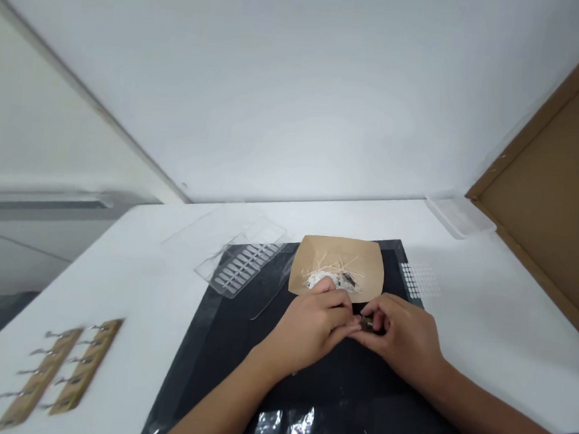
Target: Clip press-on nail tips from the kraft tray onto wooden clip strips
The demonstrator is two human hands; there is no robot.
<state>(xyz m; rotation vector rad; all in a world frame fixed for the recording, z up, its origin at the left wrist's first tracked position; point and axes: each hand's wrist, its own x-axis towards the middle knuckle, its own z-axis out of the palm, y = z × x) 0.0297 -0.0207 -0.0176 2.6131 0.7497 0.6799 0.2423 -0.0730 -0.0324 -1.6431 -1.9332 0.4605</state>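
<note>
A small, dark brownish object with a pale glint (367, 324) sat between the bent thumb and curled fingers of the right hand (384, 321), which had closed on it; much of it was covered, so its full shape could not be told. The fingertips of the left hand (313, 326) met it, or nearly so, from the left. Those fingers were bent and drawn together, but whether they gripped anything could not be told.

Both hands were over a black, glossy-edged mat (229, 353) on a white worktop (134, 285), the object just on the near side of a tan paper tray (317, 249) holding thin pale sticks (350, 263) and a white, dark-flecked heap (325, 277). A clear plastic sheet with rows of pale, elongated tabs (246, 267) lay left of the tray, and a sheet of white dots (421, 281) to its right. Well apart, at the left, lay two tan wooden strips with metal clips (88, 365).
</note>
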